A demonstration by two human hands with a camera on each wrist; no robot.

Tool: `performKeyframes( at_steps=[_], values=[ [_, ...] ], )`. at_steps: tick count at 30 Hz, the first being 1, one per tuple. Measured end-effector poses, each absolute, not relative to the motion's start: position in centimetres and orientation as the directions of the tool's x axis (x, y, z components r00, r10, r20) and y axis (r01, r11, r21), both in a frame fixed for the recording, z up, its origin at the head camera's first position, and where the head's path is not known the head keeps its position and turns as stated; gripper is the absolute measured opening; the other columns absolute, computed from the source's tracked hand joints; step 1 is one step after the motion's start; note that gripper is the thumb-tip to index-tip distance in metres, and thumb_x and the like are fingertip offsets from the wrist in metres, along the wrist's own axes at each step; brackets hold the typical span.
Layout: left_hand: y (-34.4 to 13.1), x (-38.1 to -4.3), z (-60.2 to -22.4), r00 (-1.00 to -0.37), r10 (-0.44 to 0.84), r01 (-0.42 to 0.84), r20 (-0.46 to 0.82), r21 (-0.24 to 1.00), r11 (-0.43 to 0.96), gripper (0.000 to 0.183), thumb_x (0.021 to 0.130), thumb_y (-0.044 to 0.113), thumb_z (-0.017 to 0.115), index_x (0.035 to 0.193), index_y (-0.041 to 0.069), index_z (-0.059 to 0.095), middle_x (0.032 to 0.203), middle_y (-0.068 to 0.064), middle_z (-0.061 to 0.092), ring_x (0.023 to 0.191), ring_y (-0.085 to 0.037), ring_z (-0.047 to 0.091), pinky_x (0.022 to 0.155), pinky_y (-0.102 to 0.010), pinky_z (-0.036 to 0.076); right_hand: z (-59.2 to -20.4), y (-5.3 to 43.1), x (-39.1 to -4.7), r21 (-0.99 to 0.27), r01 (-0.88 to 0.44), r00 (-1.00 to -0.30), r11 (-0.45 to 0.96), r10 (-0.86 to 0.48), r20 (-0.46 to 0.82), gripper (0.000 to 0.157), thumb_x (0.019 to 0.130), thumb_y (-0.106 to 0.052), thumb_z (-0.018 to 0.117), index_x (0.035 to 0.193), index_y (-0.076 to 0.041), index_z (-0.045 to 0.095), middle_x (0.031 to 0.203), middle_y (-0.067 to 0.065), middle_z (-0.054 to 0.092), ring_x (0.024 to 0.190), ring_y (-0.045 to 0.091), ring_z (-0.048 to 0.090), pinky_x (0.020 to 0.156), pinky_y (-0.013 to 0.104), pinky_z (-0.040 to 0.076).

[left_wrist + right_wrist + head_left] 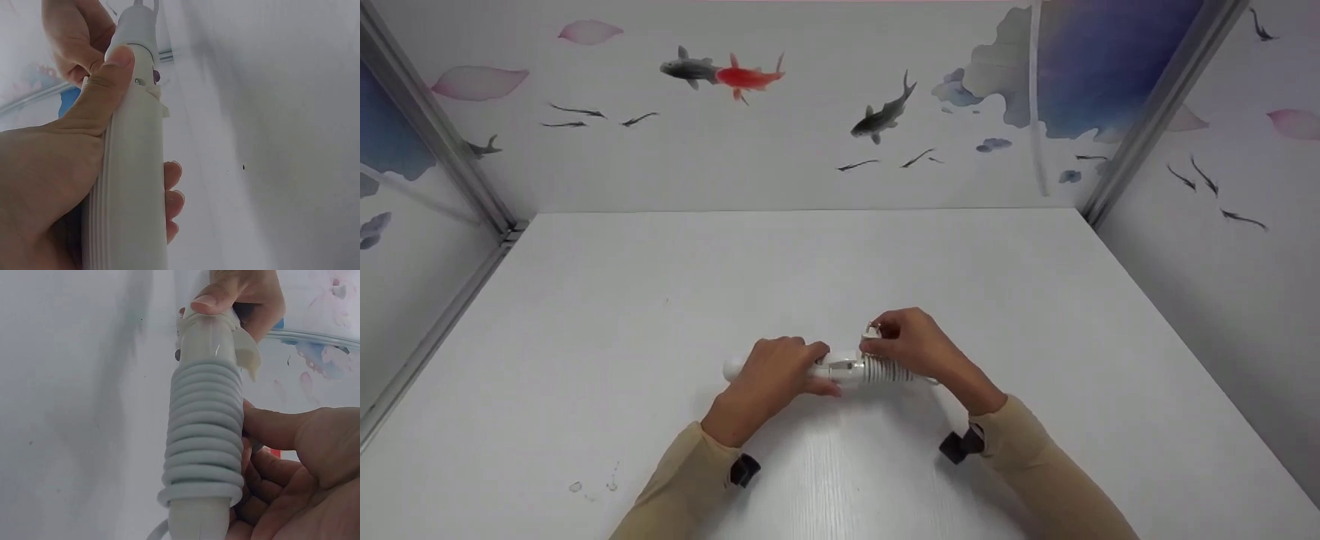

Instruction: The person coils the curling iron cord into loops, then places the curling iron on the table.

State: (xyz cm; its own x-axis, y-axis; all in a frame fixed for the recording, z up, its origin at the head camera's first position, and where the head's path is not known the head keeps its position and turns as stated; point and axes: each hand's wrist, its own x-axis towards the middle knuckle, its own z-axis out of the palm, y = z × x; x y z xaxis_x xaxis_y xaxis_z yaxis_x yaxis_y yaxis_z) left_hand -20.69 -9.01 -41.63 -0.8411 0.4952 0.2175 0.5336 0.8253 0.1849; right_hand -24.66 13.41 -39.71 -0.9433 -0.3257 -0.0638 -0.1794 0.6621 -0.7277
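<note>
A white rod-shaped appliance (844, 366) lies crosswise in front of me, just above or on the white table. My left hand (780, 367) grips its ribbed white handle (135, 180), with the thumb along one side and fingertips showing round the other. A light grey cord (203, 427) is wound in tight coils around the right part of the rod. With thumb and fingers, my right hand (919, 345) pinches a small white plug (872, 334) beside the coils, its prongs pointing up. In the right wrist view a curved white lever (247, 354) sticks out near the left hand.
The white table (660, 285) reaches back to a wall (795, 150) printed with fish and petals. Side panels with metal posts (1162, 120) stand left and right. Small marks (592, 486) show on the table at the front left.
</note>
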Motion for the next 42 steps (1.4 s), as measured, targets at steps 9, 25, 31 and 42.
performKeyframes(
  at_steps=[9, 25, 31, 42],
  values=[
    [-9.8, -21.5, -42.4, -0.892, 0.426, 0.453, 0.152, 0.292, 0.843, 0.051, 0.081, 0.046, 0.078, 0.114, 0.008, 0.069, 0.080, -0.007, 0.067, 0.066, -0.016, 0.050, 0.065, -0.037, 0.048, -40.5, 11.8, -25.6, -0.736, -0.139, -0.962, 0.662, -0.266, -0.058, 0.029, 0.087, -0.023, 0.077, 0.110, -0.007, 0.073, 0.090, 0.005, 0.068, 0.079, 0.015, 0.054, 0.069, 0.027, 0.045],
    [-10.5, -22.2, -43.3, -0.909, 0.413, 0.403, 0.052, 0.365, 0.839, 0.051, 0.085, 0.039, 0.076, 0.124, 0.007, 0.067, 0.090, -0.010, 0.066, 0.075, -0.018, 0.050, 0.072, -0.038, 0.046, -42.2, 11.5, -26.4, -0.779, -0.146, -0.957, 0.609, -0.286, -0.045, 0.025, 0.088, -0.018, 0.077, 0.110, -0.006, 0.073, 0.084, 0.003, 0.062, 0.077, 0.014, 0.050, 0.067, 0.027, 0.042],
    [-10.6, -22.1, -43.1, -0.924, 0.380, 0.361, 0.038, 0.410, 0.837, 0.052, 0.085, 0.038, 0.077, 0.126, 0.007, 0.067, 0.102, -0.016, 0.055, 0.084, -0.023, 0.049, 0.079, -0.042, 0.050, -42.5, 11.4, -26.4, -0.786, -0.186, -0.951, 0.590, -0.308, -0.006, 0.023, 0.088, -0.018, 0.077, 0.109, -0.009, 0.075, 0.084, 0.002, 0.062, 0.078, 0.014, 0.051, 0.069, 0.027, 0.043],
    [-10.5, -22.5, -43.1, -0.948, 0.318, 0.286, -0.030, 0.367, 0.885, 0.050, 0.088, 0.041, 0.074, 0.126, 0.009, 0.067, 0.112, -0.017, 0.057, 0.100, -0.031, 0.056, 0.092, -0.051, 0.045, -42.2, 11.5, -26.1, -0.799, -0.151, -0.955, 0.582, -0.295, -0.035, 0.028, 0.089, -0.020, 0.076, 0.116, -0.010, 0.074, 0.094, 0.004, 0.067, 0.085, 0.015, 0.053, 0.074, 0.028, 0.044]
  ],
)
